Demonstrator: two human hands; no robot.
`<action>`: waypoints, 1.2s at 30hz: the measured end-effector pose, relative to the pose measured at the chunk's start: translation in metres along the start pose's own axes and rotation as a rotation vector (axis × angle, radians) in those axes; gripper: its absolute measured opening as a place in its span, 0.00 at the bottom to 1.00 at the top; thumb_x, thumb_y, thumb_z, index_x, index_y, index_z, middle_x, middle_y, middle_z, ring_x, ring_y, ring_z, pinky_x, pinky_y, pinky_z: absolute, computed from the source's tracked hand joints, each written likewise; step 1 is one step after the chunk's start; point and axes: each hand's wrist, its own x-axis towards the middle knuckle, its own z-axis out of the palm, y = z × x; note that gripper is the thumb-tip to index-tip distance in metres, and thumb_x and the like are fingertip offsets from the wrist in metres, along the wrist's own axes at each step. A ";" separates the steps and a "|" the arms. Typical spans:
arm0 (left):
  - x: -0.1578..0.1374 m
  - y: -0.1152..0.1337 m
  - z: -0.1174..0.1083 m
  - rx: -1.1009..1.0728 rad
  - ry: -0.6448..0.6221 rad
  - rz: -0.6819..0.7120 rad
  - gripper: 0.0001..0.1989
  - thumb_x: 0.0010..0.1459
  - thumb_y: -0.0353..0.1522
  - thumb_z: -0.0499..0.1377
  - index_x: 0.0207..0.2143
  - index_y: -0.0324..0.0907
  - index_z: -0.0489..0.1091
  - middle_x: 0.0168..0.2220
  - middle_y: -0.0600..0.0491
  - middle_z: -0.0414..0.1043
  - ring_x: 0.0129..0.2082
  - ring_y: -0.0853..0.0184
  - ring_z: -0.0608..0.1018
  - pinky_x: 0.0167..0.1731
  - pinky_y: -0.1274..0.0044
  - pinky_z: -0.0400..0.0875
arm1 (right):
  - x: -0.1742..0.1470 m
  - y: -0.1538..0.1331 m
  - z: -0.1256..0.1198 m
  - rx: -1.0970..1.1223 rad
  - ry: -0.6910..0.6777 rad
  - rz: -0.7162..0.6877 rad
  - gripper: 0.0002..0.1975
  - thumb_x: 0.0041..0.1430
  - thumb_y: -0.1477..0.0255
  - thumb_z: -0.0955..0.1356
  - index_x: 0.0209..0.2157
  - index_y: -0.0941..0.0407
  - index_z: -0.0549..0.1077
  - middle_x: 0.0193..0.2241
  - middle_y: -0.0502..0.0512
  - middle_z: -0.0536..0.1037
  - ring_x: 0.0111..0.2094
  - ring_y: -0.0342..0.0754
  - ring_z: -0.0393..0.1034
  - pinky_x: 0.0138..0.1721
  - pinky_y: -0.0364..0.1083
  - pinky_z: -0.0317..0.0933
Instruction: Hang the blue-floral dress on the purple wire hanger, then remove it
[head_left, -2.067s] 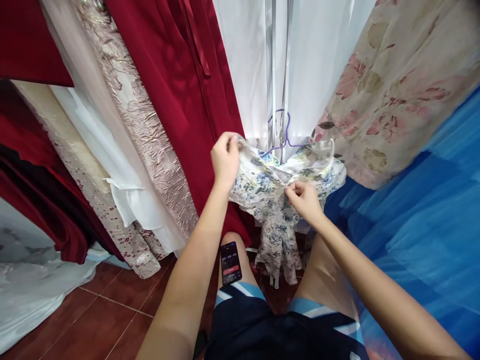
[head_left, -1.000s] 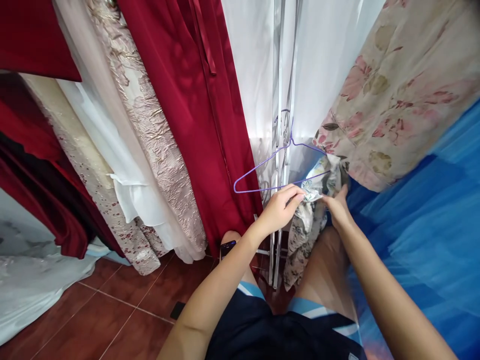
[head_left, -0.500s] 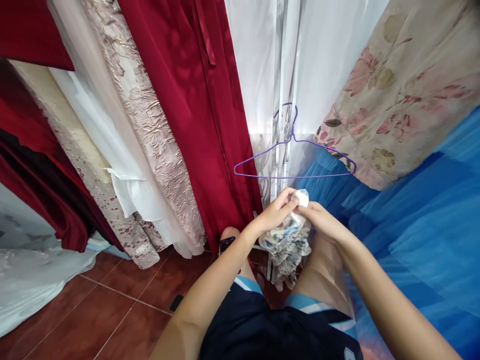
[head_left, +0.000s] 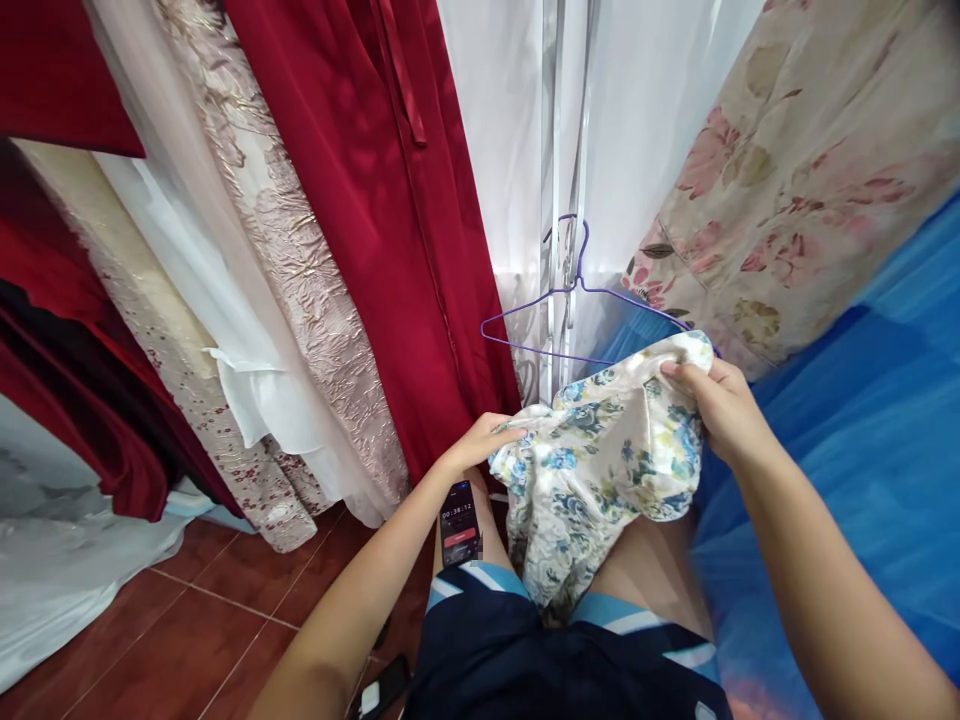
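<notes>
Stretched between my two hands is a white garment with a blue and green floral print [head_left: 600, 450]; its exact kind is hard to make out. My left hand [head_left: 486, 438] pinches its left upper edge. At the upper right corner, my right hand [head_left: 724, 400] grips the cloth with the thumb on top. The lower part of the garment hangs down between my knees in folds. Just behind the garment's top edge hangs a purple hanger [head_left: 540, 350], bare, hooked among white straps; its right end is partly hidden by the cloth and my right hand.
A phone with a lit timer [head_left: 459, 525] rests on my left thigh. Long gowns hang around me: dark red [head_left: 390, 220], white [head_left: 495, 130], floral beige [head_left: 795, 200] and blue tulle [head_left: 840, 480]. On the tiled floor [head_left: 172, 640] lies a small black object [head_left: 382, 690] with a white piece.
The floral garment, bunched up before, is now spread out. My hands have moved apart, the right one up and to the right, the left one to the left. More of the phone shows.
</notes>
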 end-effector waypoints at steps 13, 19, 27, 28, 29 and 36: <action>0.034 0.035 -0.122 1.138 0.210 0.026 0.12 0.61 0.37 0.54 0.47 0.47 0.68 0.53 0.47 0.73 0.55 0.48 0.66 0.52 0.54 0.56 | 0.033 0.052 0.021 -0.509 -0.263 -0.475 0.10 0.63 0.65 0.66 0.34 0.53 0.78 0.48 0.60 0.73 0.62 0.57 0.60 0.61 0.56 0.56; 0.069 0.069 -0.112 0.968 0.387 0.194 0.05 0.61 0.32 0.53 0.39 0.44 0.67 0.50 0.47 0.73 0.52 0.52 0.70 0.50 0.62 0.65 | 0.039 0.051 0.036 -0.523 -0.258 -0.457 0.09 0.62 0.69 0.65 0.36 0.54 0.78 0.51 0.59 0.76 0.56 0.57 0.69 0.56 0.55 0.61; 0.087 0.054 -0.104 0.683 0.470 0.070 0.03 0.58 0.27 0.54 0.33 0.42 0.66 0.36 0.49 0.76 0.37 0.61 0.76 0.44 0.70 0.71 | 0.027 0.047 0.040 -0.494 -0.347 -0.400 0.11 0.62 0.72 0.63 0.38 0.54 0.78 0.53 0.56 0.79 0.55 0.56 0.72 0.56 0.53 0.61; 0.087 0.054 -0.105 0.690 0.478 0.065 0.03 0.57 0.27 0.54 0.32 0.42 0.66 0.36 0.49 0.75 0.39 0.60 0.76 0.45 0.69 0.71 | 0.026 0.045 0.042 -0.495 -0.356 -0.400 0.11 0.61 0.72 0.63 0.37 0.54 0.77 0.53 0.56 0.79 0.55 0.56 0.72 0.56 0.53 0.62; 0.087 0.057 -0.104 0.704 0.488 0.083 0.03 0.57 0.26 0.54 0.31 0.42 0.65 0.38 0.48 0.75 0.43 0.58 0.75 0.48 0.67 0.70 | 0.025 0.043 0.043 -0.506 -0.358 -0.396 0.10 0.61 0.73 0.63 0.36 0.54 0.77 0.53 0.56 0.79 0.55 0.56 0.72 0.56 0.53 0.62; 0.086 0.107 -0.084 0.801 0.300 0.470 0.06 0.59 0.28 0.54 0.39 0.43 0.66 0.43 0.48 0.73 0.46 0.59 0.73 0.50 0.68 0.67 | 0.012 0.037 0.052 -0.571 -0.350 -0.361 0.11 0.61 0.75 0.63 0.36 0.52 0.77 0.52 0.54 0.80 0.51 0.57 0.75 0.50 0.53 0.65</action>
